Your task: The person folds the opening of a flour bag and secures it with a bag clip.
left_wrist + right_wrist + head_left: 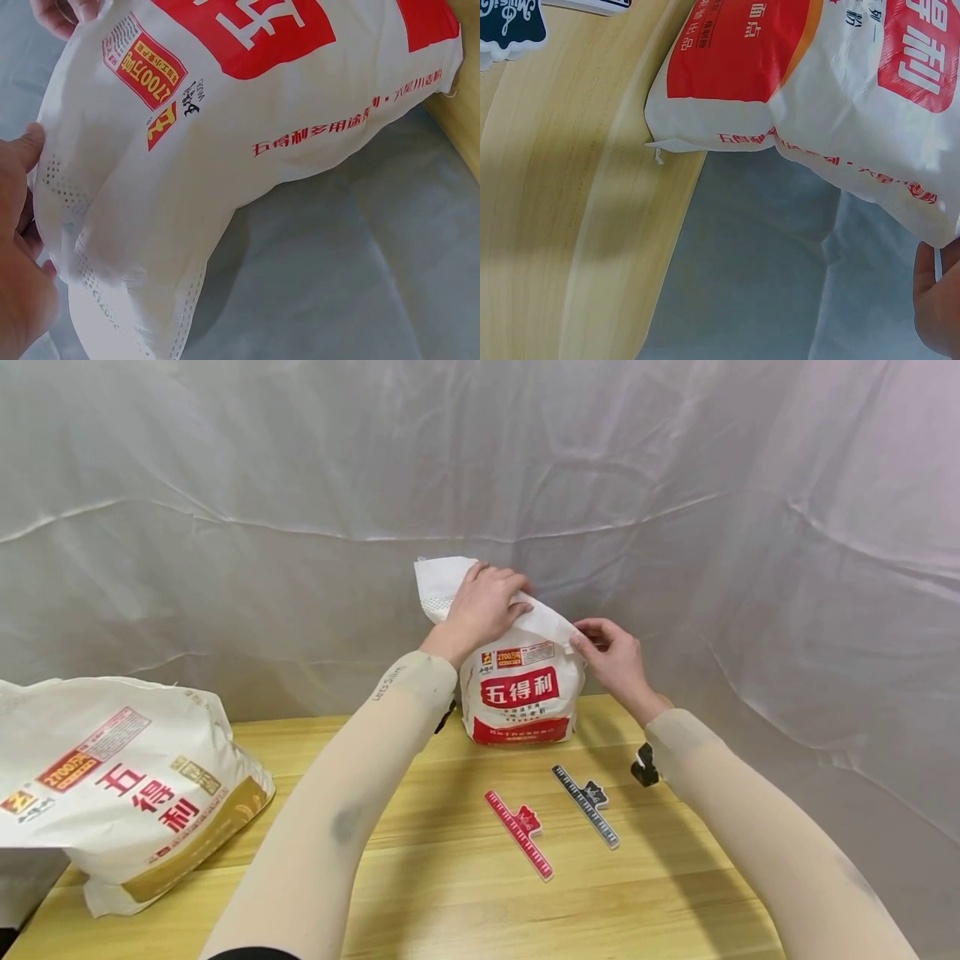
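Observation:
A white flour bag with red lettering (519, 689) stands upright at the table's far edge, its top folded over and slanting down to the right. My left hand (487, 602) grips the folded top near its middle, and a loose white flap sticks up to its left. At the top's right corner, my right hand (611, 656) pinches the bag between thumb and fingers. In the left wrist view the thumb and fingers of the left hand (22, 225) lie along the bag's perforated upper part. The right wrist view catches only part of the right hand (939, 300) at the bag's edge.
A red clip with a piano-key pattern (519, 835) and a black one like it (587, 806) lie on the wooden table (420, 868) in front of the bag. A second, larger flour bag (127, 777) rests at the left. Grey cloth (300, 568) hangs behind.

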`<state>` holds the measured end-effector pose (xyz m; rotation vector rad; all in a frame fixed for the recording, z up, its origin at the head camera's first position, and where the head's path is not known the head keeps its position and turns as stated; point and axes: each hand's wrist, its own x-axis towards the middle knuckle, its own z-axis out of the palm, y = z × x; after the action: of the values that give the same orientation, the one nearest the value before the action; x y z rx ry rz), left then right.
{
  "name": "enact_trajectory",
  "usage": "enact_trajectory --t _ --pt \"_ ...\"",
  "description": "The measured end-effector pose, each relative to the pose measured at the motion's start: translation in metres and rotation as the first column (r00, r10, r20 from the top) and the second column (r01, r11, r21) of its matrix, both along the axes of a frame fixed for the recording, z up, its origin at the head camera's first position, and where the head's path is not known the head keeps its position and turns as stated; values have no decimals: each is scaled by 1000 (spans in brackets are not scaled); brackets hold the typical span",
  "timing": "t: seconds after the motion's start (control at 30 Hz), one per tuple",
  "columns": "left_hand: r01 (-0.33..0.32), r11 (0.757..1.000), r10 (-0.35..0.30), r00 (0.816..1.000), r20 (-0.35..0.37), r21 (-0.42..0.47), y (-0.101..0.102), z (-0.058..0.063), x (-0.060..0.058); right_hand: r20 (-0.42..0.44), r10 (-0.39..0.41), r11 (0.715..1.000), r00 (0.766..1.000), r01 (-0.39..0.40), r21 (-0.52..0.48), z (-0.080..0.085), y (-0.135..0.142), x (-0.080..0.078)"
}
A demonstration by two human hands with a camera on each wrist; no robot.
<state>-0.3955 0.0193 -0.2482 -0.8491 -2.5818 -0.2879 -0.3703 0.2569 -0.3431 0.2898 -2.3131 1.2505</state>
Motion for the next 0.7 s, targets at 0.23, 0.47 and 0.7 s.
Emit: enact_trajectory --t 0.23,0.47,0.7 --pt "-24 991 11 995 99 129 0 0 0 -2 -8 1000 1000 8 -18 -1 -1 1" --pt "-35 978 9 992 127 206 -2 -1 0 13 -23 999 1000 24 -41 -2 -1 1" --pt "-52 955 12 990 137 291 -5 -9 -2 13 -23 999 1000 23 -44 -4 -3 -1"
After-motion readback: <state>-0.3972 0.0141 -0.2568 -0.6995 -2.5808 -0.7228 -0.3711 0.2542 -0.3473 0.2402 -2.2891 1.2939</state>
